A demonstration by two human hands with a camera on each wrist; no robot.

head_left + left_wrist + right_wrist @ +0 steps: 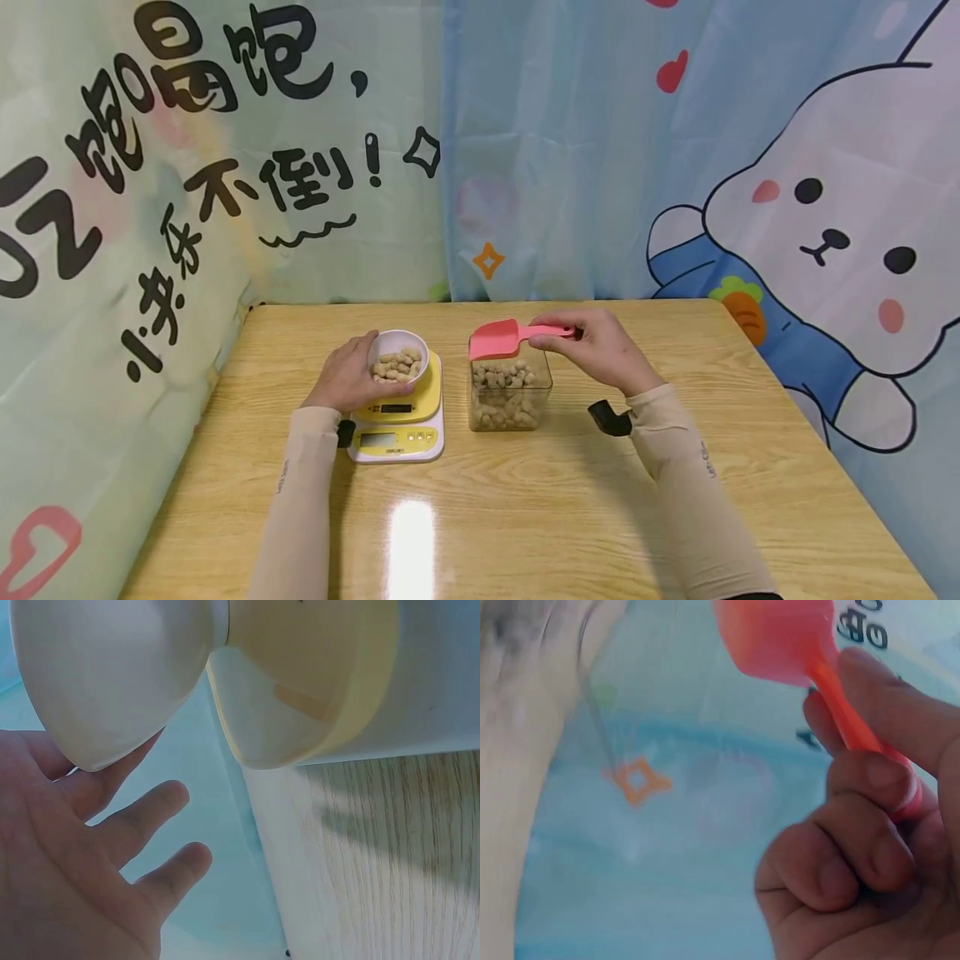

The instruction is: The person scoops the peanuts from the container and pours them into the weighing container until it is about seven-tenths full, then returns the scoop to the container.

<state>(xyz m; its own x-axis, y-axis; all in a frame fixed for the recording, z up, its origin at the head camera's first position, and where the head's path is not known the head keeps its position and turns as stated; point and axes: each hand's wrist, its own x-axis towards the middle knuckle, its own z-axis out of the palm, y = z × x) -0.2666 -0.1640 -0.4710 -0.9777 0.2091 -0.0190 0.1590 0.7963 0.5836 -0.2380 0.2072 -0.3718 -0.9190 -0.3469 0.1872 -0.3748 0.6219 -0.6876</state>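
Observation:
My left hand (345, 373) grips a small white bowl (388, 342) by its side, thumb along the near edge. Peanuts (399, 367) lie in the bowl, which is over the yellow platform of a kitchen scale (423, 406). In the left wrist view, the bowl's smooth outside (112, 667) overlaps the scale's edge, and two fingers (154, 817) stand off it. My right hand (596, 343) holds a pink scoop (497, 340) by its handle, its blade over a clear square container (480, 417) of peanuts. Fingers (862, 832) curl round the handle in the right wrist view.
The scale's display (377, 439) and buttons face the near side. Scale and container stand side by side on a wooden table (517, 517). Printed curtains (540, 167) hang along its back and both sides.

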